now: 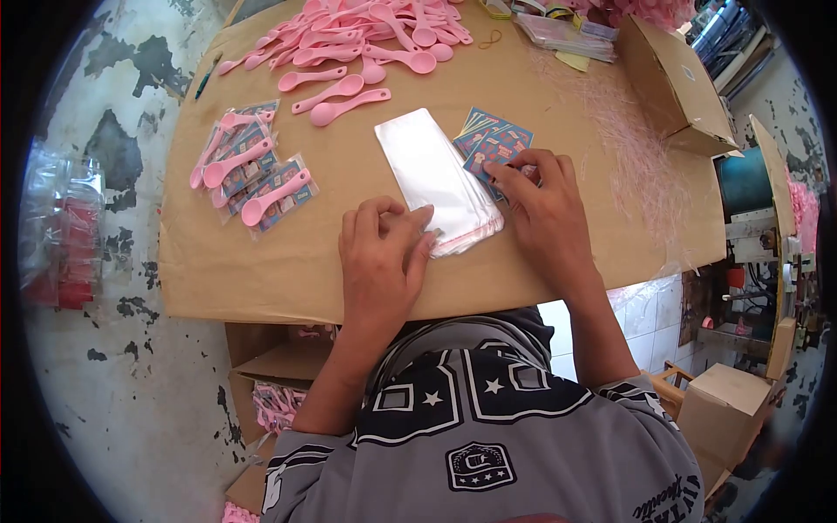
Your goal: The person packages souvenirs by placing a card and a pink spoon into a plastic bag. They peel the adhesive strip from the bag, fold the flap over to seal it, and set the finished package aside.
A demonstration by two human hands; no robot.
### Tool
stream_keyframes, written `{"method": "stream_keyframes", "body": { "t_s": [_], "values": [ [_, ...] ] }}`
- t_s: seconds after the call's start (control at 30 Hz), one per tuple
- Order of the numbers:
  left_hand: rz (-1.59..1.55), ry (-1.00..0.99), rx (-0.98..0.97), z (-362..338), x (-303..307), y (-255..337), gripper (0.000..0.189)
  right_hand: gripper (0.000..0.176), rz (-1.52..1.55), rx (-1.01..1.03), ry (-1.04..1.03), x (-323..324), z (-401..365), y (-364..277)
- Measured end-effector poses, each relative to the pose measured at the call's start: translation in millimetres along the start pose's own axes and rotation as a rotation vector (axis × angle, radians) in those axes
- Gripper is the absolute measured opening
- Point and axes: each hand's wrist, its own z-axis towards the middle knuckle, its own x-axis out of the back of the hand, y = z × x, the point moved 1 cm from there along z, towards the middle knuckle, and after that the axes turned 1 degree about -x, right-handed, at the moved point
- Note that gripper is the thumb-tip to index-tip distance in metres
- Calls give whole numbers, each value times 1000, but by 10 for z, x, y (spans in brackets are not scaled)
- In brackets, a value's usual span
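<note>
A stack of clear plastic bags (432,166) lies at the middle of the brown table. My left hand (384,253) is at the stack's lower left, thumb and index finger apart over the bags near their flap end. On the right, my right hand (545,205) has its thumb and fingers closed on the edge of a blue printed card (499,150). That card lies among other blue cards, just right of the bags. Pink spoons (336,103) lie above the bags, below a large pile of the same spoons (357,30).
Packed bags with spoons and cards (253,170) lie at the table's left. A pen (206,80) is near the left edge. Shredded strands (641,139) cover the right side, beside a cardboard box (676,83). Flat plastic packets (567,37) lie at the back.
</note>
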Motion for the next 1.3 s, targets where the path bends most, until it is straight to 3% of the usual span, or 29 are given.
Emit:
{"method": "stream_keyframes", "body": {
  "t_s": [0.27,0.37,0.5,0.63,0.73,0.83,0.93,0.97,1.03,1.07,1.1,1.13,1.23,1.3],
  "values": [
    [-20,60,-6,-6,-51,-7,26,31,-27,-128,156,-81,83,58],
    [-54,77,-5,17,-59,-25,22,28,130,-105,177,13,30,-41],
    [-155,119,3,68,-49,2,17,27,365,57,-86,154,-19,-259],
    [-343,150,52,55,-55,-14,18,27,334,167,-58,71,17,-357],
    [-365,126,198,57,68,88,24,29,324,203,-9,17,39,-266],
    [-776,237,260,-132,-20,13,37,32,377,148,96,51,58,-295],
    [-1304,-155,409,-197,43,-22,52,35,414,201,105,164,61,-363],
    [-1433,-217,407,-154,28,46,65,34,414,263,72,215,50,-377],
    [-1578,-175,586,-89,36,168,60,28,417,380,-3,251,7,-356],
    [-1650,-154,678,-70,30,189,57,28,466,374,-58,282,11,-333],
    [-1655,-260,564,-60,-9,77,47,28,514,365,-113,335,23,-313],
    [-1654,-287,576,-60,-24,26,44,29,561,355,-167,376,29,-279],
    [-1675,-295,616,-16,-39,24,37,37,652,-2,-68,407,67,10],
    [-1715,-197,659,12,-36,79,35,40,229,-168,36,290,92,126]
  ]
}}
